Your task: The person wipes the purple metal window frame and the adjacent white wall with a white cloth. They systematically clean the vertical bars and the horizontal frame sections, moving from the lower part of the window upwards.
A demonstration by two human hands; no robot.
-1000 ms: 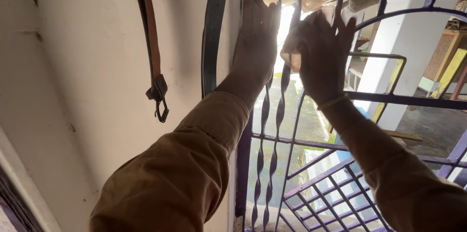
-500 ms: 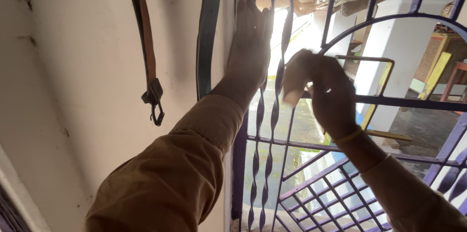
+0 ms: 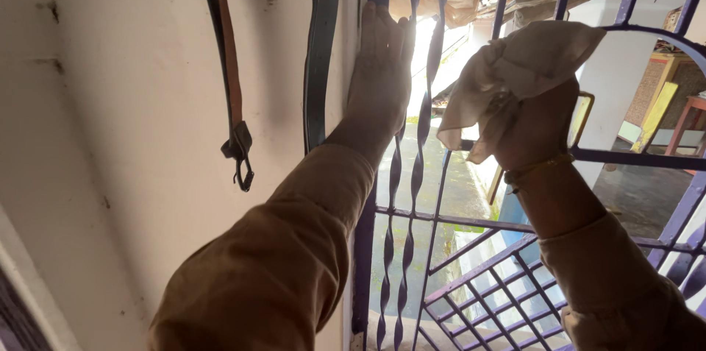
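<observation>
Here my left hand lies flat, fingers spread, against the purple window grille by the wall; my right hand clutches a crumpled pale cloth against its bars.

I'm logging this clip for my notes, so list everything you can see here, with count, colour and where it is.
cloth: one, pale cream, bunched in the right hand against the grille
window grille: one, purple metal with twisted bars, centre and right
brown strap: one, with a dark buckle, hanging on the wall at left
dark strap: one, hanging beside the grille's frame
wall: one, off-white, left
left hand: flat against the grille's left edge
right hand: gripping the cloth, thin bangle at the wrist
</observation>
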